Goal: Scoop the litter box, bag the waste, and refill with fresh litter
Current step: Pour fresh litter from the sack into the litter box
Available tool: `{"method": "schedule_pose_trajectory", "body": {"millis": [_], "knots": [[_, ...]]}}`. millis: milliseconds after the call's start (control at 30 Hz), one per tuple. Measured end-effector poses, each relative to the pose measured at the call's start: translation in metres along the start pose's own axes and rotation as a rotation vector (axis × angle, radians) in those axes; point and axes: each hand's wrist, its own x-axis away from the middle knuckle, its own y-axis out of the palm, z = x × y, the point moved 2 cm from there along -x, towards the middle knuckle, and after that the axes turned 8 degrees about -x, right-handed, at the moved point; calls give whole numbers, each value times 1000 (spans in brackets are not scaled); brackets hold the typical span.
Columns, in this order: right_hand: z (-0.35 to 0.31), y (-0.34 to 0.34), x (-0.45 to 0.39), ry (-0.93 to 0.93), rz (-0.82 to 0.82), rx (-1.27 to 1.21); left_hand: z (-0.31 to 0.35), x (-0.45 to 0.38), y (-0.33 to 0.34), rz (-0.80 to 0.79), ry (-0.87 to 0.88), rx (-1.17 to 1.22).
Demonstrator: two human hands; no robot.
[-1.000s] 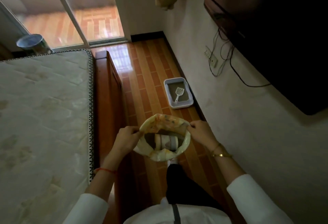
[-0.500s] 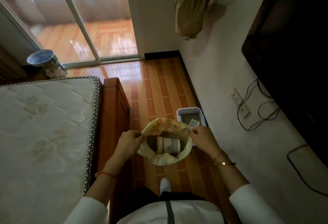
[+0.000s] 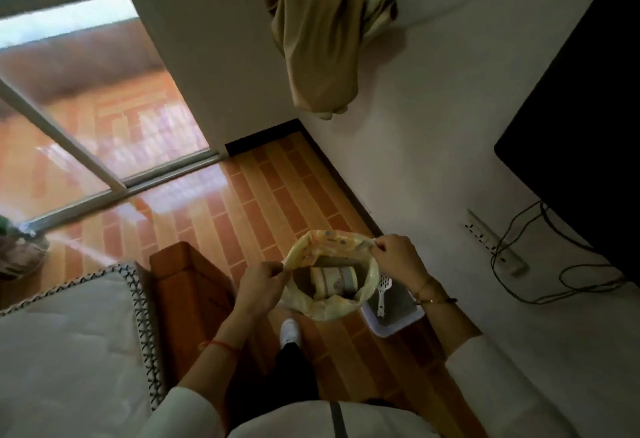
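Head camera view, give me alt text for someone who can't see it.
Both hands, left hand and right hand, hold a yellow plastic bag open by its rim above a wooden floor. A grey litter box with a white scoop lies by the wall.

Mattress [image 3: 69, 344] left; cloth [image 3: 322, 39] hanging on wall; power strip [image 3: 491, 240]; television [image 3: 585, 132] right.

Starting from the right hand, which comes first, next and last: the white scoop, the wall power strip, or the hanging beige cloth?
From the right hand:
1. White scoop, just below it in the litter box.
2. Power strip, off to the right on the wall.
3. Beige cloth, hanging high up on the wall.
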Motion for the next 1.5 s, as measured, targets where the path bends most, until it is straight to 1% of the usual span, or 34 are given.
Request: {"method": "schedule_pose_trajectory", "body": {"millis": [167, 333, 467, 633, 767, 900, 1033, 1233, 1367, 1500], "knots": [[-27, 1, -73, 102, 71, -22, 4, -99, -32, -132, 100, -37], [-34, -2, -146, 146, 117, -25, 13, -184, -42, -180, 134, -84], [-18, -1, -203, 202, 94, -2, 20, -255, -35, -183, 164, -120], [26, 7, -280, 230, 61, 2, 27, -345, 4, -220, 171, -120], [78, 28, -345, 235, 47, 9, 19, -415, 53, -210, 202, -135], [144, 63, -405, 242, 66, 6, -8, -483, 121, -213, 221, -155], [220, 116, -467, 253, 66, 14, -47, -551, 202, -179, 269, -141], [337, 201, -547, 237, 117, 132, -111, -640, 320, -121, 359, -126], [394, 246, -584, 196, 169, 198, -146, -686, 384, -71, 428, -81], [436, 276, -609, 128, 219, 255, -174, -706, 432, -83, 491, 23]]}}
